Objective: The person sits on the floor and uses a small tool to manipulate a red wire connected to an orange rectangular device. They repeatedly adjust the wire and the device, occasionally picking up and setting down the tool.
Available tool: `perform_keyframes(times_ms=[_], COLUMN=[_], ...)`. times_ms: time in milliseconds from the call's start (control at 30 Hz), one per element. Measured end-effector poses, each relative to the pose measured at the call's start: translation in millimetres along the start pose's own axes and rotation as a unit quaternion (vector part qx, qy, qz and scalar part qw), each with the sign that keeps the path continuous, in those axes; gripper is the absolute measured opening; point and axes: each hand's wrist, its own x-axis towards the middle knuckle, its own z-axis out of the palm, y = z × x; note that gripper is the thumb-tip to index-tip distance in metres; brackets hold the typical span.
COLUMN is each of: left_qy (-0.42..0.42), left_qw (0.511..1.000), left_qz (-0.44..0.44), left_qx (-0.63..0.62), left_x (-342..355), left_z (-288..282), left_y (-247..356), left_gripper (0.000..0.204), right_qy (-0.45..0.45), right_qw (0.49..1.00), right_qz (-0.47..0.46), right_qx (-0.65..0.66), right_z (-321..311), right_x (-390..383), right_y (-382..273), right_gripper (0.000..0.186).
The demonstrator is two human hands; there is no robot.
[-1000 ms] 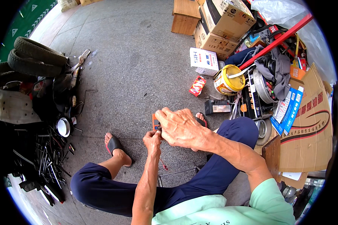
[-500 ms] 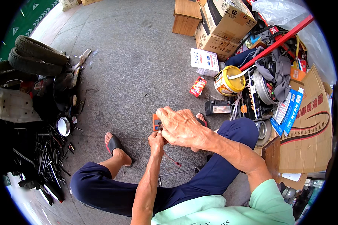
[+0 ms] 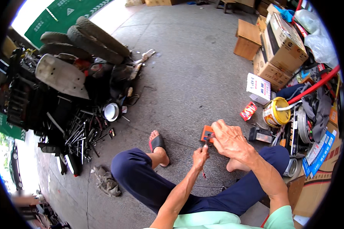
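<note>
orange device [image 3: 205, 133] (blue on its face), partly behind the right hand [image 3: 231, 141]; red lead [image 3: 203, 174] hanging below.

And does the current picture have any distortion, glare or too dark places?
Head view: red bar bowed near the fisheye rim; head view: glare above the green wall, parts of the left heap almost black; head view: device too small for fine detail.

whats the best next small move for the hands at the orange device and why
Probably ease the right hand slightly aside while holding the left hand steady: in this view the right hand overlaps the right side of the orange device, so what its fingertips are doing there is hidden.
</note>
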Motion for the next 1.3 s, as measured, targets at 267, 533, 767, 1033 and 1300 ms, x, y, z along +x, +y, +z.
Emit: perform_keyframes(times_ms=[267,533,767,1033,1300], left_qy=[0.08,0.061,0.034,0.016,0.025], left_qw=[0.951,0.93,0.875,0.821,0.824], left_qz=[0.053,-0.036,-0.034,0.111,0.1], left_qx=[0.295,0.36,0.481,0.559,0.557], left_x=[-22,-52,-66,-72,-62], left_z=[-7,-13,-6,-8,-11], left_y=[-41,-40,0,0,-24], left_gripper=[0.049,0.036,0.033,0.024,0.025], right_qy=[0.074,0.099,0.083,0.058,0.105], right_qw=[0.997,0.993,0.994,0.991,0.992], right_qz=[0.011,-0.048,-0.038,0.025,-0.051], right_qx=[-0.034,-0.053,-0.058,-0.121,-0.043], right_z=[18,10,17,16,11], right_x=[1,-1,-6,-4,-8], right_y=[-4,-13,-2,1,-14], right_gripper=[0.018,0.022,0.02,0.022,0.021])
